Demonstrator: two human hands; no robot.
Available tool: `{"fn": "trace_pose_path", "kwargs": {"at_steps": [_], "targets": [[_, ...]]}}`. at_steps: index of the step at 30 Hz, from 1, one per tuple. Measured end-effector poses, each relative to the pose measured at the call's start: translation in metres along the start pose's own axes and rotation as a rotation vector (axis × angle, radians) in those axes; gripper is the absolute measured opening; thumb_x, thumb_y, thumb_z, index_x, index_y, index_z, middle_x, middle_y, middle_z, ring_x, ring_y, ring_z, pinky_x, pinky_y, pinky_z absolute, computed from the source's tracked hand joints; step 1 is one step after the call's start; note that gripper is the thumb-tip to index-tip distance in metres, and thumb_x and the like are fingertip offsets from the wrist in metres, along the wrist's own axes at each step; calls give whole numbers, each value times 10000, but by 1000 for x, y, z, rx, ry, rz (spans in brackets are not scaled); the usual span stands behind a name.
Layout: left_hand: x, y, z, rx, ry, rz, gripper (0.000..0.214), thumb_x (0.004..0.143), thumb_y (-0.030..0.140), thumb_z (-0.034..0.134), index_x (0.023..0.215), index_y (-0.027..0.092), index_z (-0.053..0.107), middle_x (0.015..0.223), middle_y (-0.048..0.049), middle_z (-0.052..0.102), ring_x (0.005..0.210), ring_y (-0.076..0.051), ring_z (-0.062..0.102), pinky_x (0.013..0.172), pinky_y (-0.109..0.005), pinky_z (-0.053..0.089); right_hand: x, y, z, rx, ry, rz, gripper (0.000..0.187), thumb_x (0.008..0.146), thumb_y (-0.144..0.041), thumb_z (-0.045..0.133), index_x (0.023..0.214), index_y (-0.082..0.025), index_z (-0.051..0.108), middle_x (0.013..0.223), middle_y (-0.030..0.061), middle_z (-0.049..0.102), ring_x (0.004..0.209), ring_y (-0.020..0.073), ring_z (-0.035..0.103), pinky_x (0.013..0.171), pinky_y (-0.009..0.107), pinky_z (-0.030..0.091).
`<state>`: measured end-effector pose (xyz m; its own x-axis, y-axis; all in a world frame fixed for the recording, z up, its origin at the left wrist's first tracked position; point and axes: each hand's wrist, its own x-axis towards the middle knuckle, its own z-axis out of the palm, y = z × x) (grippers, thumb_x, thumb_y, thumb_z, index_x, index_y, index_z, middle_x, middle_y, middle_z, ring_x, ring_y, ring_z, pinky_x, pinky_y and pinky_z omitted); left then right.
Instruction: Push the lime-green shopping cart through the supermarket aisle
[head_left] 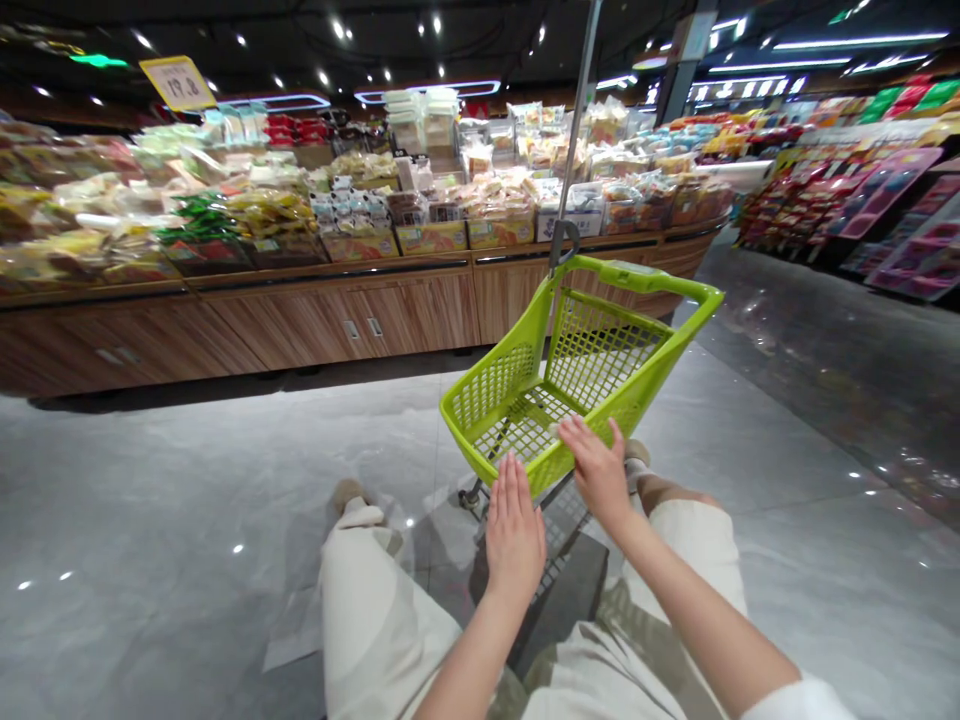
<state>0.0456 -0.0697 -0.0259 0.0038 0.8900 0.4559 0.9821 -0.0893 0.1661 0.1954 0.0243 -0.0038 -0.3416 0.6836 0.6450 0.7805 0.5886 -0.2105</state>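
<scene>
A lime-green shopping cart (630,415) with a lattice-walled basket stands in front of me, turned at an angle, its handle toward the far right. Its basket holds no goods that I can see. My left hand (516,535) is at the near side of the basket, back up, fingers straight and together, tips at the rim. Farther right along the same side, my right hand (602,472) reaches over the rim with fingers stretched out and thumb raised. Neither hand is wrapped round the cart. Whether the palms press on the plastic I cannot tell.
Behind the cart runs a long wooden display counter (315,320) piled with packaged foods. A thin metal pole (581,110) rises beside the cart handle. On the right stand shelves of colourful packets (802,195). A yellow-edged price sign (178,83) hangs upper left. Shiny grey tiles (187,490) cover the floor.
</scene>
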Motion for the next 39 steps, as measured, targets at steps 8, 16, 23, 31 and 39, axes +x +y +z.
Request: {"fn": "trace_pose_path", "kwargs": {"at_steps": [8, 16, 23, 31, 39], "targets": [[-1, -2, 0, 14, -8, 3, 798, 901, 154, 448, 1517, 65, -50, 1588, -189, 192, 1477, -266, 161, 1174, -433, 302, 12, 37, -16, -48, -84, -119, 627, 787, 3, 411, 1338, -276, 519, 1315, 15, 623, 1333, 217, 463, 1162, 564, 76], [-2, 6, 1, -22, -2, -50, 810, 900, 149, 449, 1514, 58, -71, 1583, -209, 200, 1480, -283, 135, 1180, -469, 279, -4, -13, 3, -29, -45, -53, 653, 767, 14, 396, 1355, -247, 503, 1366, 52, 580, 1341, 201, 454, 1173, 540, 70], [0, -6, -5, 4, -1, -1, 758, 917, 134, 414, 1521, 58, -38, 1567, -195, 268, 1470, -270, 199, 1175, -452, 299, 16, 43, -15, -106, -83, -131, 657, 762, 21, 424, 1338, -281, 518, 1331, 14, 611, 1365, 223, 421, 1163, 576, 65], [9, -25, 4, -2, 53, 12, 659, 915, 144, 405, 1519, 63, 155, 1478, -185, 435, 1386, -263, 388, 1156, -449, 326, 45, 118, -9, -143, 3, -56, 629, 747, 14, 427, 1312, -232, 551, 1368, 29, 583, 1364, 207, 424, 1124, 476, 290], [1, -69, -15, 10, 139, -133, 516, 896, 144, 410, 1411, 100, 396, 1356, -160, 561, 1317, -270, 467, 1160, -514, 275, 45, 54, 3, -98, -20, -32, 620, 777, -19, 454, 1349, -249, 524, 1390, 26, 562, 1377, 222, 401, 1150, 500, 227]]}}
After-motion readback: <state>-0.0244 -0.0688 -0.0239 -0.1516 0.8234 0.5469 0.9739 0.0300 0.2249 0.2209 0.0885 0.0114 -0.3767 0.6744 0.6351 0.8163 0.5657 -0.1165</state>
